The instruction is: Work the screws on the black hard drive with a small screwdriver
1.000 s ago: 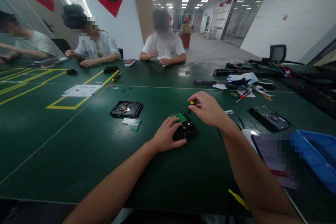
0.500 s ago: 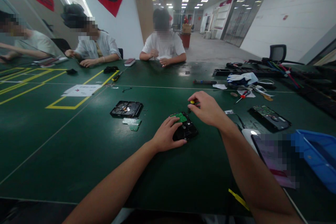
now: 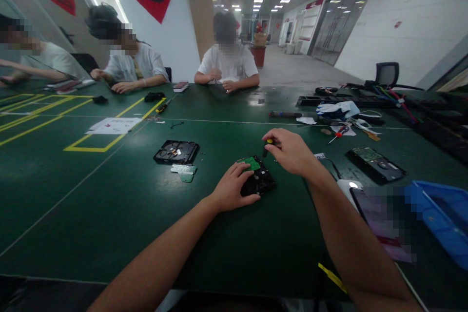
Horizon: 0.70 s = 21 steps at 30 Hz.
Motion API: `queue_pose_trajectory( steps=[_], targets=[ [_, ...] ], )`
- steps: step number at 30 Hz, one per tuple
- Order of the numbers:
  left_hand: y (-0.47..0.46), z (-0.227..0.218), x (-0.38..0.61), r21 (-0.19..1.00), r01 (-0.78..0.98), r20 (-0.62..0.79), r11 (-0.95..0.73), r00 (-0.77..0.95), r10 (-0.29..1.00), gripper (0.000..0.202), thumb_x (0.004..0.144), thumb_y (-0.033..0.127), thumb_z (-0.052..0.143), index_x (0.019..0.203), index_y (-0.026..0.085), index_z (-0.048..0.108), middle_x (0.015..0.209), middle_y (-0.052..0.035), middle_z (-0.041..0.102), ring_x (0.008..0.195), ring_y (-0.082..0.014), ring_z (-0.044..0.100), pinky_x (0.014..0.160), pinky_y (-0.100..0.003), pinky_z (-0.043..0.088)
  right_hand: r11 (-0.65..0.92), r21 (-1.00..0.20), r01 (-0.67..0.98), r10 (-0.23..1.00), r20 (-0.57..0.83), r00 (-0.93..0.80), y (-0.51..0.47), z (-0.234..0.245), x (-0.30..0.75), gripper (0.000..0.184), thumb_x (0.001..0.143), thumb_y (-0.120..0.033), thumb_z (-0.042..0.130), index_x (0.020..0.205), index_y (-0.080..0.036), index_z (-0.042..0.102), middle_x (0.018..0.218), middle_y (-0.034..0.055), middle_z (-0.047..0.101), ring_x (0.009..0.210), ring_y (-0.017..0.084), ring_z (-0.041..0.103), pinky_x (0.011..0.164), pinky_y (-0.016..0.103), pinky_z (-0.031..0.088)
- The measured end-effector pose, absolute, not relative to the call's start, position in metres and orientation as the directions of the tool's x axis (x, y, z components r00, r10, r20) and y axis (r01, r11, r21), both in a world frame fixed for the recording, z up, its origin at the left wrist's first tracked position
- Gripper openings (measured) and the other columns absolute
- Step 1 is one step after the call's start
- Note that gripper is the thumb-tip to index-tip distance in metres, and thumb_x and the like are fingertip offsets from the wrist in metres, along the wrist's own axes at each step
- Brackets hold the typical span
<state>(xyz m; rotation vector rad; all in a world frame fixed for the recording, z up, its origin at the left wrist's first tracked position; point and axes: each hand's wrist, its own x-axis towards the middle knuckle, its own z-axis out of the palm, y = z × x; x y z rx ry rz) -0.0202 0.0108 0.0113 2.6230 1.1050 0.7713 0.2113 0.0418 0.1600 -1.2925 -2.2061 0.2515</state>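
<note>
A black hard drive [image 3: 260, 179] with a green circuit board [image 3: 253, 162] lies on the green table in front of me. My left hand [image 3: 234, 186] rests on its left side, thumb along the near edge and fingers over the board, steadying it. Above the drive's far right corner, my right hand [image 3: 288, 150] is closed round a small screwdriver [image 3: 269, 141] with a yellow-topped dark handle, pointing down. Its tip is too small to make out. To the left lie an opened hard drive [image 3: 176, 151] and a detached circuit board [image 3: 184, 172].
Another hard drive [image 3: 376, 164] sits at right, near a phone-like device [image 3: 380, 224] and a blue bin [image 3: 438, 214]. A red-tipped screwdriver [image 3: 340, 132], gloves [image 3: 338, 109] and cables lie at the far right. Three people sit across and to the left.
My right hand has shifted slightly right and tilted, so more of the screwdriver shows. My left hand and the hard drive have stayed put.
</note>
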Motion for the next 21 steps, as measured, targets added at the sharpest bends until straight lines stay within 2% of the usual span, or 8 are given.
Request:
queue_pose_trajectory(
  steps=[5, 10, 17, 21],
  targets=[
    [0.011, 0.011, -0.020, 0.357, 0.616, 0.385, -0.702, 0.588, 0.711, 0.080, 0.086, 0.068, 0.075, 0.147, 0.020, 0.057, 0.153, -0.0176, 0.053, 0.149, -0.0385, 0.045, 0.128, -0.060, 0.034, 0.522, -0.372, 0.767, 0.844, 0.352, -0.404, 0.040, 0.166, 0.213, 0.027, 0.092, -0.010, 0.059, 0.112, -0.021, 0.072, 0.115, 0.0077, 0.078, 0.106, 0.025, 0.071, 0.100, 0.042, 0.051],
    [0.012, 0.010, -0.021, 0.369, 0.611, 0.387, -0.700, 0.584, 0.714, 0.080, 0.085, 0.069, 0.075, 0.148, 0.021, 0.056, 0.154, -0.0169, 0.053, 0.149, -0.0391, 0.045, 0.128, -0.062, 0.034, 0.501, -0.309, 0.808, 0.854, 0.324, -0.406, 0.036, 0.168, 0.210, 0.027, 0.093, -0.009, 0.060, 0.115, -0.019, 0.073, 0.119, 0.0089, 0.077, 0.112, 0.026, 0.070, 0.103, 0.041, 0.050],
    [0.011, 0.011, -0.021, 0.367, 0.613, 0.381, -0.699, 0.587, 0.715, 0.080, 0.085, 0.069, 0.075, 0.147, 0.020, 0.056, 0.153, -0.0174, 0.053, 0.149, -0.0384, 0.046, 0.128, -0.060, 0.033, 0.374, -0.161, 0.913, 0.899, 0.307, -0.314, 0.029, 0.172, 0.206, 0.014, 0.098, -0.027, 0.069, 0.108, -0.020, 0.074, 0.107, 0.0104, 0.078, 0.097, 0.028, 0.072, 0.087, 0.040, 0.052],
    [0.011, 0.012, -0.021, 0.369, 0.616, 0.374, -0.696, 0.586, 0.718, 0.080, 0.085, 0.069, 0.075, 0.147, 0.021, 0.056, 0.154, -0.0168, 0.053, 0.149, -0.0383, 0.045, 0.129, -0.060, 0.032, 0.402, -0.174, 0.899, 0.888, 0.314, -0.336, 0.028, 0.173, 0.207, 0.012, 0.097, -0.024, 0.069, 0.108, -0.021, 0.074, 0.107, 0.0095, 0.078, 0.095, 0.028, 0.072, 0.086, 0.040, 0.052]
  ],
)
